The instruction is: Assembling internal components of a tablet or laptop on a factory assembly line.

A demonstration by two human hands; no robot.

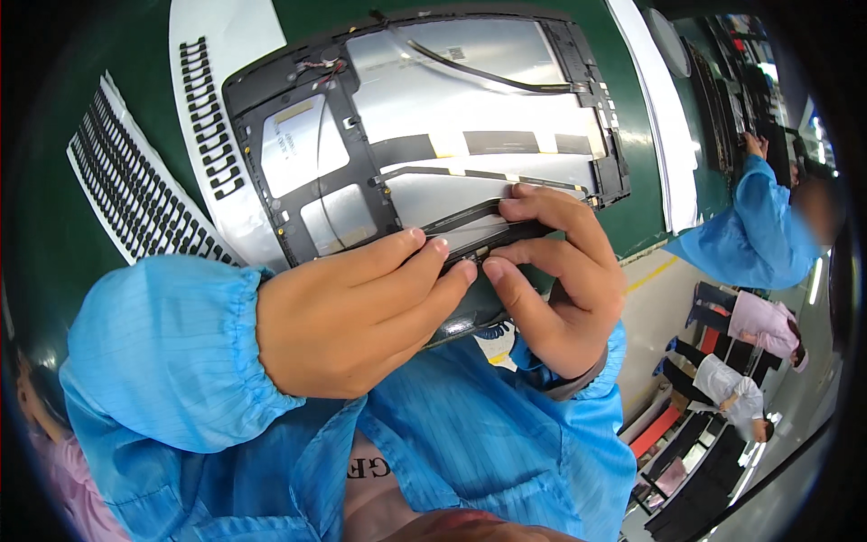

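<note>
A flat electronic device (452, 59), like a large tablet with its inside exposed, lies in front of me. It has a black frame and silver metal plates. My left hand (348, 312) is closed at the near edge, its fingertips pressed on the black frame. Opposite it, my right hand (569, 280) grips the same edge, thumb below and index finger above. The fingertips of both hands almost meet. Between them runs a narrow dark strip of the edge; whether a small loose part is held there is hidden. A black cable (479, 72) crosses the upper silver plate.
Left of the device lie a sheet of black die-cut stickers (149, 176) and a white sheet with a column of black pieces (208, 117). The green tabletop (117, 36) carries white paper (664, 135) at right. A co-worker in blue (759, 217) works further right; other people sit beyond.
</note>
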